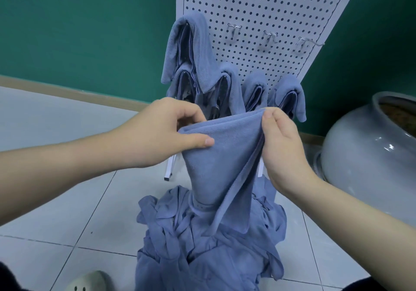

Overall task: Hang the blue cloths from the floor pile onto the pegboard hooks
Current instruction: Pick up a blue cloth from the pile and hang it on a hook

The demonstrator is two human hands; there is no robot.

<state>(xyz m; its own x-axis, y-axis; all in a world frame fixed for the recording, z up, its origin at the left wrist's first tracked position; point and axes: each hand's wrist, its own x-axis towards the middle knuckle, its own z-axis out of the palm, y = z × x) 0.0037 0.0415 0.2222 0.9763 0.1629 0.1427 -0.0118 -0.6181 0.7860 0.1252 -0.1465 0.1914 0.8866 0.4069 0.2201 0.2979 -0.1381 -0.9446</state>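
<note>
A blue cloth (pixel 221 155) hangs folded between both hands above the floor pile of blue cloths (pixel 209 245). My left hand (pixel 162 133) pinches its upper left edge between thumb and fingers. My right hand (pixel 281 142) pinches the upper right corner. The cloth's lower end drapes down into the pile. Behind stands the white pegboard (pixel 258 4), with several blue cloths draped on hooks: one high at the left (pixel 191 49) and a lower row (pixel 290 92). Three bare metal hooks (pixel 270 37) stick out in the upper row.
A large grey ceramic pot (pixel 369 155) sits on the floor at the right, close to my right arm. The pegboard's white leg (pixel 170 169) stands behind the held cloth. A pale shoe (pixel 90 281) shows at the bottom left on the tiled floor.
</note>
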